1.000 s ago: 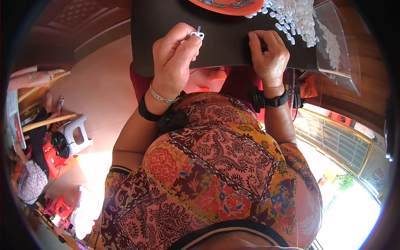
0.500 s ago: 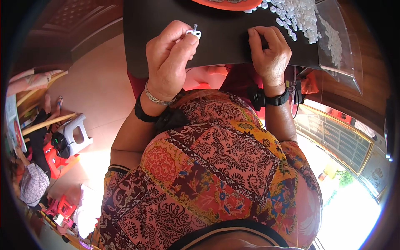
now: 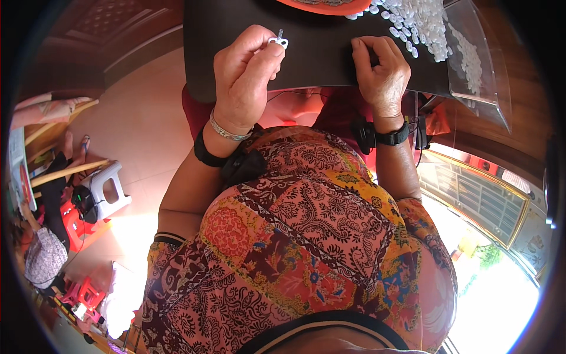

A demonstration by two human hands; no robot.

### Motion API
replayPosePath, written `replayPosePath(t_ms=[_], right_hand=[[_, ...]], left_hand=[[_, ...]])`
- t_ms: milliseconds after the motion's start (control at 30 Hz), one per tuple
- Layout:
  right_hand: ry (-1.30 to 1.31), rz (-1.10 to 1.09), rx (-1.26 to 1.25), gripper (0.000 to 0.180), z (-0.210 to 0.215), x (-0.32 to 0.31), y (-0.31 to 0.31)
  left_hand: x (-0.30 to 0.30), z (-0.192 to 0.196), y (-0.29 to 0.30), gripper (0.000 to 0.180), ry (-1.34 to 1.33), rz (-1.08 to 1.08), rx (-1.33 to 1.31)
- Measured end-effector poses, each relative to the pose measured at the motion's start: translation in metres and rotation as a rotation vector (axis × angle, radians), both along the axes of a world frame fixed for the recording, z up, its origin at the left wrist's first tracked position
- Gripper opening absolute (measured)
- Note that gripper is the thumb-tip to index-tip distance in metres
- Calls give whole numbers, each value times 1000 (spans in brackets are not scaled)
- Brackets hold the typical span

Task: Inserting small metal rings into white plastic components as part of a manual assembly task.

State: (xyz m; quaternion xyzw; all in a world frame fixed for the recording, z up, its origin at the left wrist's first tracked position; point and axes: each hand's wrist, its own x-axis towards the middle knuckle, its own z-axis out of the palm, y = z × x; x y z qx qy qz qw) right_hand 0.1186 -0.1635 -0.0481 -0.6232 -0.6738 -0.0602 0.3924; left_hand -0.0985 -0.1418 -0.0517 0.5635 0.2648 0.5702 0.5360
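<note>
Between thumb and bent forefinger, my left hand (image 3: 246, 74) pinches a small white plastic clip (image 3: 279, 42) with round holes. A metal screw (image 3: 280, 33) stands up out of it, pointing away from me. My right hand (image 3: 382, 68) rests at the near part of the black table (image 3: 318, 59), fingers curled and thumb beside them. Whether anything sits in its fingertips is hidden. Just beyond that hand lies a heap of small white oval plastic pieces (image 3: 421, 26). An orange bowl (image 3: 330, 8) with grey contents, probably small metal parts, is at the far edge of view.
A clear plastic tray (image 3: 480, 65) with more white pieces stands at the table's right side. To the left on the tiled floor are a grey stool (image 3: 111, 192), a red stool (image 3: 76, 227) and another person (image 3: 46, 256) near wooden poles.
My left hand has shifted slightly right and away from me, still holding the white clip with its screw. My right hand stays almost in place.
</note>
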Motion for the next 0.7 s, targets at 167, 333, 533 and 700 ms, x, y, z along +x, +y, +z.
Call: replayPosePath(t_ms=[167, 333, 533, 700], right_hand=[[-4, 1, 1, 7, 0, 1, 1], [5, 6, 4, 6, -1, 1, 1], [-4, 13, 4, 6, -1, 1, 1], [23, 8, -14, 6, 0, 0, 0]], left_hand=[[-4, 3, -1, 15, 80, -31, -45], [-4, 5, 0, 15, 66, -55, -50], [-5, 2, 0, 14, 47, -76, -35], [-6, 2, 0, 13, 50, -82, -47]])
